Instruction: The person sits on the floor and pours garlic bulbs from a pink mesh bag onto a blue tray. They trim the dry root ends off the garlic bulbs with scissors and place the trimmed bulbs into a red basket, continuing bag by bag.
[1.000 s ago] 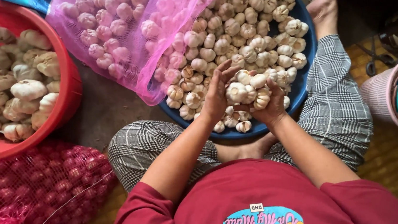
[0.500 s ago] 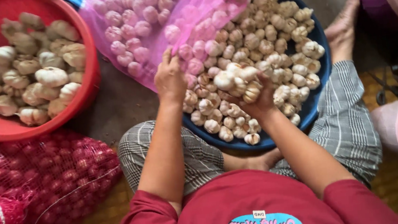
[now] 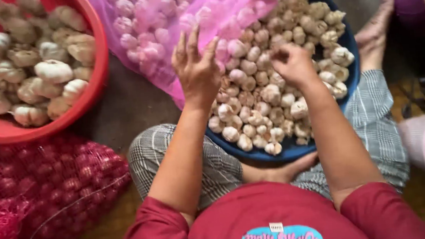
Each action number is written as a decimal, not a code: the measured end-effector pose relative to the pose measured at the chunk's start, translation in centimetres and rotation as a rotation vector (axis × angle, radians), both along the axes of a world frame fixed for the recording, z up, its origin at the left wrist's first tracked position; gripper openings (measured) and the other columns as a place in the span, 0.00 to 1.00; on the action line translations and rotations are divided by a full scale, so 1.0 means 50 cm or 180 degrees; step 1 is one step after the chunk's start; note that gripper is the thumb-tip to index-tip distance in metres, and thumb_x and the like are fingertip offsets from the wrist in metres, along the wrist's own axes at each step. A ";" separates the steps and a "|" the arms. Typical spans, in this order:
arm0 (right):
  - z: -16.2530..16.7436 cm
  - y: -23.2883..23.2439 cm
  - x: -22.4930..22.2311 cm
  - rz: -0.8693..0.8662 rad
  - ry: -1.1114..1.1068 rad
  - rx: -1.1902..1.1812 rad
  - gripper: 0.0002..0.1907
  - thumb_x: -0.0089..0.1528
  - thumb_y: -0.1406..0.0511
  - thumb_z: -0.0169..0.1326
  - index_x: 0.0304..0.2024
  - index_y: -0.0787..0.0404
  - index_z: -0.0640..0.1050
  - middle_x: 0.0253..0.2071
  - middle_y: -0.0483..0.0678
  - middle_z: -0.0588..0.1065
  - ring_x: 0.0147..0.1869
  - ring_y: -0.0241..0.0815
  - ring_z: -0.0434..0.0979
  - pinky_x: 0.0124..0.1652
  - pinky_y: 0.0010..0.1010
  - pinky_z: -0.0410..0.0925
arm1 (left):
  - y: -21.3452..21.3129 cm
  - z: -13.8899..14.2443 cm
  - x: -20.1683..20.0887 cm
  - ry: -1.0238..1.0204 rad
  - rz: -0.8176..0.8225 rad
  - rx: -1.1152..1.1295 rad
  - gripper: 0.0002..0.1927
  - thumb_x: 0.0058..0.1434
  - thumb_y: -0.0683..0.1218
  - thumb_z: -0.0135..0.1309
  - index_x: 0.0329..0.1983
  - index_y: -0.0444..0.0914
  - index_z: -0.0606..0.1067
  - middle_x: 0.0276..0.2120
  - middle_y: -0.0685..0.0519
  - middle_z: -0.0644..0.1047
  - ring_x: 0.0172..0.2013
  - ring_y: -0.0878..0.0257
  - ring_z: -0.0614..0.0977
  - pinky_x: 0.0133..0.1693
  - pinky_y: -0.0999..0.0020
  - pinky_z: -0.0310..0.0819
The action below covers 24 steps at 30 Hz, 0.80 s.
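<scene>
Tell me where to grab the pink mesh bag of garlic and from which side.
Grip the pink mesh bag at its loose, empty edge near the left hand, coming from the blue basin side. There the netting lies slack and flat over the basin's garlic, so it should bunch easily; the rest is packed tight with bulbs.

Pale garlic (image 3: 267, 104) fills a blue basin (image 3: 350, 79); pink net (image 3: 163, 21), red tub (image 3: 94, 89), checked grey trousers (image 3: 376, 115).
</scene>
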State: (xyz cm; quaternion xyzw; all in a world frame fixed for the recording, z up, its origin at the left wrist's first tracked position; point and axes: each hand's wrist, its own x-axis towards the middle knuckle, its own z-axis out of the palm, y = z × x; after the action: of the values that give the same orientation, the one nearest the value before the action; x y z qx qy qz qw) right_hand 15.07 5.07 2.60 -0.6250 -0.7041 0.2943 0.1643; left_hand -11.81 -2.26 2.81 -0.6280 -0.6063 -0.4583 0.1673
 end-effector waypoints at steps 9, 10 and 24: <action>-0.056 -0.156 0.028 0.0496 -0.0078 0.1388 0.21 0.50 0.61 0.66 0.45 0.60 0.79 0.43 0.57 0.77 0.45 0.55 0.79 0.45 0.44 0.75 | -0.074 -0.142 0.089 0.0591 -0.1662 -0.2902 0.13 0.42 0.42 0.63 0.34 0.42 0.81 0.52 0.48 0.71 0.51 0.46 0.76 0.45 0.50 0.76; -0.042 -0.142 0.054 -0.0265 0.1261 0.0069 0.17 0.53 0.61 0.62 0.45 0.54 0.78 0.43 0.52 0.78 0.43 0.50 0.80 0.39 0.42 0.74 | -0.083 -0.159 0.098 0.0829 -0.1600 -0.3201 0.12 0.40 0.42 0.64 0.31 0.43 0.81 0.53 0.48 0.70 0.50 0.46 0.76 0.44 0.50 0.76; -0.054 -0.288 0.160 0.0194 -0.1742 0.0431 0.29 0.52 0.56 0.65 0.58 0.46 0.78 0.45 0.57 0.79 0.44 0.53 0.80 0.40 0.45 0.74 | -0.049 -0.172 0.085 -0.1150 -0.1360 -0.2675 0.12 0.60 0.50 0.58 0.44 0.43 0.80 0.42 0.45 0.81 0.45 0.48 0.83 0.48 0.52 0.78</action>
State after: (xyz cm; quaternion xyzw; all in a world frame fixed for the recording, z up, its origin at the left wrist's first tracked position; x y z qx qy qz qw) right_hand 23.05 -9.34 -0.11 -0.6473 -0.7588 0.0718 0.0006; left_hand -7.55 -4.73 -5.78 -0.6618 -0.6156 -0.2999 -0.3051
